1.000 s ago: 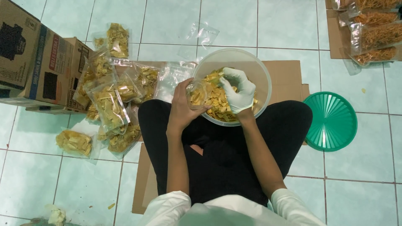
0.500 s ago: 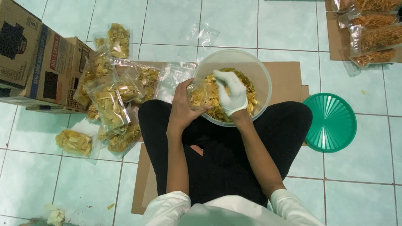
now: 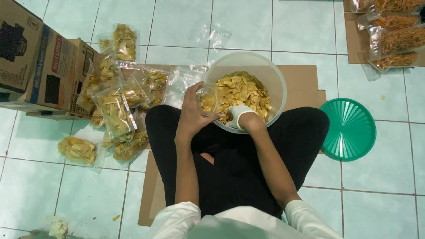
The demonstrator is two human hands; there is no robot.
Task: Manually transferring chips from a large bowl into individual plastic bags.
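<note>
At far left on the tiled floor [image 3: 248,26]: two cardboard boxes [image 3: 35,71], and just beside them a heap of filled clear bags [image 3: 116,110] of yellow chips, leaning on one another; one more filled bag [image 3: 78,150] lying apart, nearer the camera. A good number packed already, judging by that heap. Further right, beyond the crossed legs in black: flat empty bags [image 3: 182,84] waiting on the brown cardboard sheet [image 3: 305,79], so more packing left. At the middle: left hand [image 3: 194,113] bare, curled round a small clear bag [image 3: 207,99] held open at the near rim of the bowl, only partly filled as far as can be seen. Right hand [image 3: 239,116] in a white glove, down among the chips [image 3: 241,90], fingers buried, grip impossible to tell. Big translucent bowl [image 3: 248,62] well stocked with chips, roughly half full by the look, so plenty to go. Right of the knee: a green round lid [image 3: 349,129] lying flat on the tiles. At top right: more clear bags of orange-brown strips [image 3: 398,40] on another cardboard piece.
</note>
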